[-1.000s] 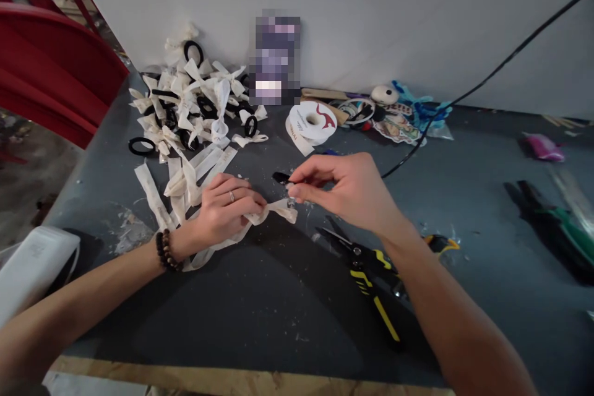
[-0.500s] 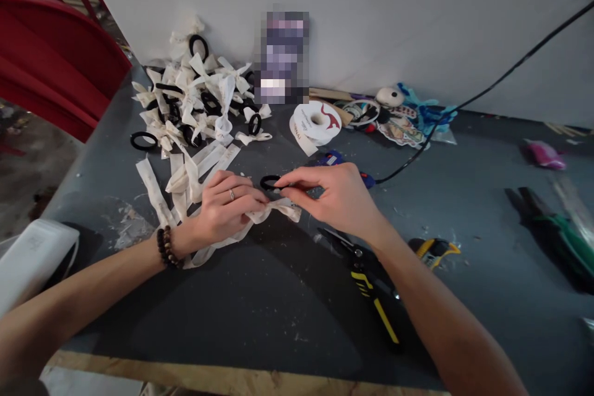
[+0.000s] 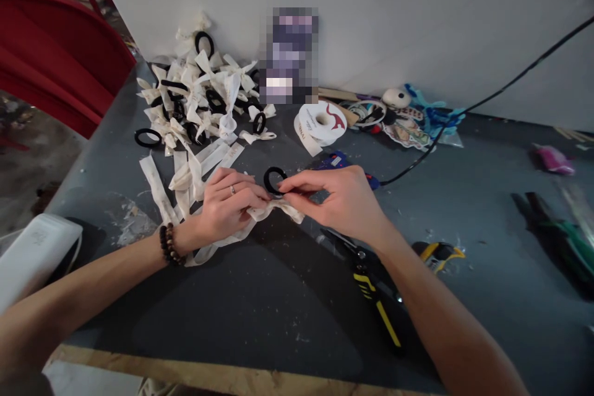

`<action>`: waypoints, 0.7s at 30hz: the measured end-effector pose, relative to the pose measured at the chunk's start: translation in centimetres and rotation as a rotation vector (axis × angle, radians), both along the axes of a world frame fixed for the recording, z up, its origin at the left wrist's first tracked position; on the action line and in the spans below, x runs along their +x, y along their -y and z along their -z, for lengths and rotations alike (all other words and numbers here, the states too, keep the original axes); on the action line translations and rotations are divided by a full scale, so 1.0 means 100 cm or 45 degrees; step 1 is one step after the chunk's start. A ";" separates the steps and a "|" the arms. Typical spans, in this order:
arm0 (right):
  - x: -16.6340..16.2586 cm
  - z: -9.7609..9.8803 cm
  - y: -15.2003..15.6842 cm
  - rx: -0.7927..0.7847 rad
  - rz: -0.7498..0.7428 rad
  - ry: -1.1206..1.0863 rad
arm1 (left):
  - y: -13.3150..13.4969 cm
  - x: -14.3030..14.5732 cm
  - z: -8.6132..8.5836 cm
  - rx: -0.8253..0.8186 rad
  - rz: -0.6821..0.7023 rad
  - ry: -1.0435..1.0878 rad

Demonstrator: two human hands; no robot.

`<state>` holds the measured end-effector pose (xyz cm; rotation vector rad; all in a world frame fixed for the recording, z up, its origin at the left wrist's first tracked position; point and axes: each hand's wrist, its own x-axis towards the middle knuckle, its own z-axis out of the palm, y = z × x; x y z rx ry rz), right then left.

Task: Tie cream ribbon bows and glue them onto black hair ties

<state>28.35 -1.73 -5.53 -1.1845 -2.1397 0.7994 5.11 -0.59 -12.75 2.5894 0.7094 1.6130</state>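
Observation:
My left hand (image 3: 232, 201) is closed on a cream ribbon bow (image 3: 290, 210), whose loop sticks out past the fingers. A pale strip of ribbon (image 3: 211, 252) trails from beneath that palm. Between thumb and forefinger, my right hand (image 3: 334, 198) pinches a black hair tie (image 3: 273, 178) at its lower right edge. The tie stands tilted just above the bow, apparently touching it; the exact contact is hidden by the fingertips. Left of my hands lie loose cut ribbon strips (image 3: 155, 189).
A heap of cream bows with black hair ties (image 3: 199, 93) covers the back left. Behind my hands stand a ribbon spool (image 3: 322, 124) and a blue glue gun (image 3: 336, 161) with a black cable (image 3: 510, 81). Yellow-and-black snips (image 3: 378, 303) and a utility knife (image 3: 439, 253) lie near my right forearm.
My right hand has tipped the hair tie upward, so its ring shows rounder, and brought it against the bow. My left hand keeps its hold. The whole view has shifted slightly.

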 end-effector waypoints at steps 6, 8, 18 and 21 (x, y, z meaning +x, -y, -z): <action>0.002 0.001 0.000 -0.015 -0.020 -0.004 | 0.001 -0.001 -0.003 -0.013 -0.013 -0.013; 0.002 0.001 0.000 -0.012 -0.027 0.002 | 0.000 -0.001 -0.003 -0.012 -0.008 -0.015; 0.003 0.001 -0.002 0.015 -0.054 0.015 | 0.001 0.000 0.000 -0.014 0.003 0.030; 0.003 0.001 -0.002 0.027 -0.082 0.009 | 0.001 0.000 -0.001 -0.009 -0.009 0.008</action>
